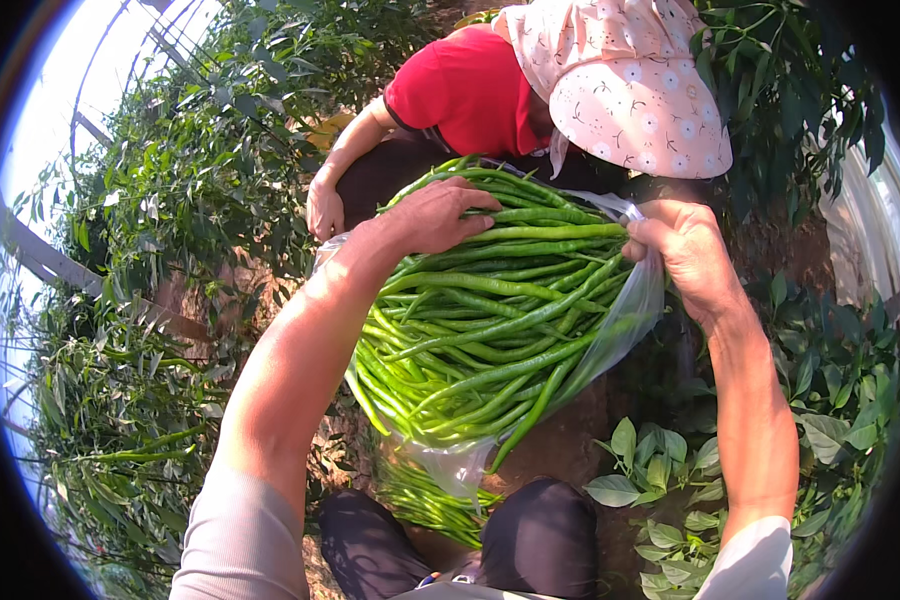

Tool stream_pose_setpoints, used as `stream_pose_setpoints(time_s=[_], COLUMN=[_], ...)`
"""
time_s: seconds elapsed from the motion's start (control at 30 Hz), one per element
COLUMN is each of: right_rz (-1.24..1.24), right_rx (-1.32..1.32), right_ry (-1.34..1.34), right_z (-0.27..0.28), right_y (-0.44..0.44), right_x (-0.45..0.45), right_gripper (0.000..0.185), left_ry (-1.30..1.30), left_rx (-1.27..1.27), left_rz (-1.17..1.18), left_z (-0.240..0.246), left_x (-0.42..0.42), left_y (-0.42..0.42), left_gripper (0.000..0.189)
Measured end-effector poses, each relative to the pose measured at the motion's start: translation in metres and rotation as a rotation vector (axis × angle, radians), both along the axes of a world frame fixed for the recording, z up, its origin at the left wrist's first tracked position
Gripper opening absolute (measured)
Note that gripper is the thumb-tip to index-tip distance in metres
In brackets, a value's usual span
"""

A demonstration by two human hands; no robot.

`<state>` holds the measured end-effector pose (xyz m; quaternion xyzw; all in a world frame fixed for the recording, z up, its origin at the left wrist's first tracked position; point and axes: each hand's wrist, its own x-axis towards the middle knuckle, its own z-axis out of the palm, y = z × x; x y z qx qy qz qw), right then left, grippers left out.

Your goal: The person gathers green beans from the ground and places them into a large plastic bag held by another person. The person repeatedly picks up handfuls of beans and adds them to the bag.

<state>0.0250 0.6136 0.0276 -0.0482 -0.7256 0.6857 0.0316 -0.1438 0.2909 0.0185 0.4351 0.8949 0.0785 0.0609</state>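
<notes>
Long green chili peppers [487, 300] lie heaped in a clear plastic bag [630, 300] in front of me, mostly side by side. My left hand [439, 216] rests on the upper left of the heap, fingers bent over the peppers; whether it grips any cannot be told. With my right hand [671, 244] I pinch the bag's edge at the upper right, beside the pepper tips. One pepper hangs over the bag's lower edge. A second pile of green peppers [427, 499] is on the ground between my knees, partly hidden by the bag.
A co-worker in a red shirt [457, 82] and a patterned sun hat [637, 105] crouches just beyond the bag, one hand [325, 212] near its left edge. Leafy pepper plants [180, 172] stand on the left, with more plants [667, 457] at right. A pale beam [82, 274] crosses the left side.
</notes>
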Motion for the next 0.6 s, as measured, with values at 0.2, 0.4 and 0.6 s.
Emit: stream_pose_setpoints(time_s=[0.2, 0.4, 0.6], right_rz=[-0.042, -0.029, -0.018], right_rx=[0.015, -0.026, -0.026], right_ry=[-0.032, -0.035, -0.036], right_z=[0.006, 0.000, -0.003], right_y=[-0.003, 0.000, 0.002], right_x=[0.003, 0.003, -0.001], right_gripper=[0.017, 0.018, 0.017], left_ry=[0.329, 0.211, 0.222], left_rx=[-0.072, 0.087, 0.185], left_rz=[0.299, 0.093, 0.097], left_z=[0.015, -0.006, -0.003], left_x=[0.004, 0.002, 0.045], left_y=[0.011, -0.006, -0.005], left_gripper=[0.034, 0.030, 0.061])
